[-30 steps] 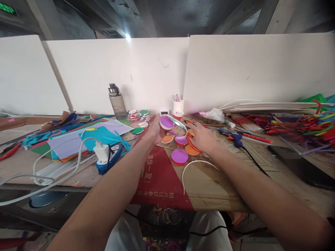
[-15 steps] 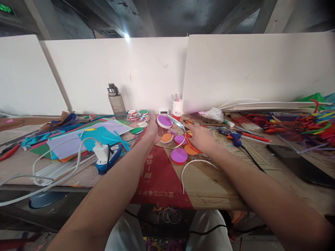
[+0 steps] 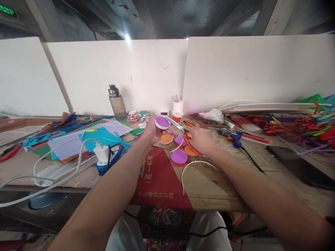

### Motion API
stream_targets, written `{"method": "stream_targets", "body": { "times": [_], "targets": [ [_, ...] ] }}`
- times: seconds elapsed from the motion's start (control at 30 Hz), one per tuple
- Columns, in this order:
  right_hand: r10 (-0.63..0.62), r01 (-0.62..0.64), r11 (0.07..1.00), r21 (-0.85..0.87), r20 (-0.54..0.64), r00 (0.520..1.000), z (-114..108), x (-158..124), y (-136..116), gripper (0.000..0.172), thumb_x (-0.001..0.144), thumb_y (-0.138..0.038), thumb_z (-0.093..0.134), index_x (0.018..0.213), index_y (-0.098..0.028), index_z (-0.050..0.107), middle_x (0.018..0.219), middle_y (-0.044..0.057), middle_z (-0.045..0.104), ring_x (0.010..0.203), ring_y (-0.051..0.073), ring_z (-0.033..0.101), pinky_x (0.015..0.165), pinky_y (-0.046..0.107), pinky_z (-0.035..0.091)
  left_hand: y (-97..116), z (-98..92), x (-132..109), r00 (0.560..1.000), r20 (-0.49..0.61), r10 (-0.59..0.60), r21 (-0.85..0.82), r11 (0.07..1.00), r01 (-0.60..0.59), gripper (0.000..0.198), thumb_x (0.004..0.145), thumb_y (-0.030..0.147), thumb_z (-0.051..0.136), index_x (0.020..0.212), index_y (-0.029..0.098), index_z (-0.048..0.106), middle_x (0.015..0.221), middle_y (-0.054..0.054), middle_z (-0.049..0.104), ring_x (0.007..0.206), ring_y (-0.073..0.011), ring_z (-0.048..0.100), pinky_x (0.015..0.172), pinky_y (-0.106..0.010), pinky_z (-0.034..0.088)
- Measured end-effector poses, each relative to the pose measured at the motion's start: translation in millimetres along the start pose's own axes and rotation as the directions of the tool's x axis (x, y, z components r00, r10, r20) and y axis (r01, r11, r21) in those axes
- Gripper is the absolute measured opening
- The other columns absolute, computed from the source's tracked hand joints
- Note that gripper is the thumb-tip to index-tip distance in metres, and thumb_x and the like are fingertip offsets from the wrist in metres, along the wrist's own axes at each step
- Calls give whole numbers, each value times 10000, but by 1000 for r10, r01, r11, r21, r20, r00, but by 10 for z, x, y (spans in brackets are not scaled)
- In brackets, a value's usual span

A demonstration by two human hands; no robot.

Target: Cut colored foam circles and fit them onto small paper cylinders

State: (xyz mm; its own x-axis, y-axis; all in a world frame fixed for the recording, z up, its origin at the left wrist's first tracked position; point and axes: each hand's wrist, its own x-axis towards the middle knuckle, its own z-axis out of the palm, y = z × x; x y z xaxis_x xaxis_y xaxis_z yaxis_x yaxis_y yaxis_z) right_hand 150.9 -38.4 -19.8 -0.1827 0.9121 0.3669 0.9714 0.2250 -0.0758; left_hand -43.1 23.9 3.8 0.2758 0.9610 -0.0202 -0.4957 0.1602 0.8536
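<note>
My left hand (image 3: 152, 132) is closed round a purple foam disc with a white rim (image 3: 162, 122), held up above the table. A white strip (image 3: 178, 139) trails from the disc down towards the table. My right hand (image 3: 200, 138) grips red-handled scissors (image 3: 188, 143), whose metal blades (image 3: 175, 124) point at the disc's edge. Below the hands lie an orange disc (image 3: 166, 138), a small purple disc (image 3: 179, 140) and a larger purple disc with a red rim (image 3: 179, 157). A loose white curved strip (image 3: 195, 167) lies on the cardboard in front of them.
Coloured foam sheets (image 3: 78, 139) and a white plug in a blue power strip (image 3: 106, 157) lie left. A water bottle (image 3: 117, 103), stacked discs (image 3: 138, 115) and paper cups (image 3: 178, 108) stand at the back. A blue glue gun (image 3: 234, 136) and coloured strips (image 3: 300, 125) are right.
My left hand has shifted the purple disc slightly left and lower while the scissors stay at its rim. The white strip now hangs lower towards the table.
</note>
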Motion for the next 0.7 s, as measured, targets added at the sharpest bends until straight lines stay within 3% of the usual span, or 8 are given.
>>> {"method": "stream_targets", "body": {
  "times": [0.2, 0.37, 0.7],
  "targets": [
    [-20, 20, 1000, -19, -3, 1000, 25, 4, 28, 512, 948, -294, 465, 1457, -235, 487, 1256, 137, 659, 1042, 269, 660, 837, 326, 494, 14, -22, 0, 1000, 31, -3, 52, 999, 1, 553, 1009, 519, 196, 882, 137, 574, 673, -113, 671, 517, -189, 649, 336, -204, 327],
    [24, -22, 994, -104, 18, 1000, 31, 6, 18, 510, 950, -331, 466, 1449, -228, 485, 1313, 172, 586, 1054, 288, 641, 820, 346, 494, -54, -1, -8, 994, 91, -60, 124, 991, 49, 550, 1007, 516, 188, 937, 133, 576, 685, -132, 687, 481, -190, 636, 341, -203, 334],
    [-31, 30, 993, -111, -3, 1000, 24, 17, 32, 502, 922, -253, 464, 1420, -217, 513, 1216, 143, 658, 1032, 266, 650, 837, 322, 482, -3, -38, -9, 991, 113, -69, 117, 992, 56, 576, 993, 563, 200, 965, 127, 576, 679, -134, 686, 447, -171, 617, 311, -176, 281]
  ]
}}
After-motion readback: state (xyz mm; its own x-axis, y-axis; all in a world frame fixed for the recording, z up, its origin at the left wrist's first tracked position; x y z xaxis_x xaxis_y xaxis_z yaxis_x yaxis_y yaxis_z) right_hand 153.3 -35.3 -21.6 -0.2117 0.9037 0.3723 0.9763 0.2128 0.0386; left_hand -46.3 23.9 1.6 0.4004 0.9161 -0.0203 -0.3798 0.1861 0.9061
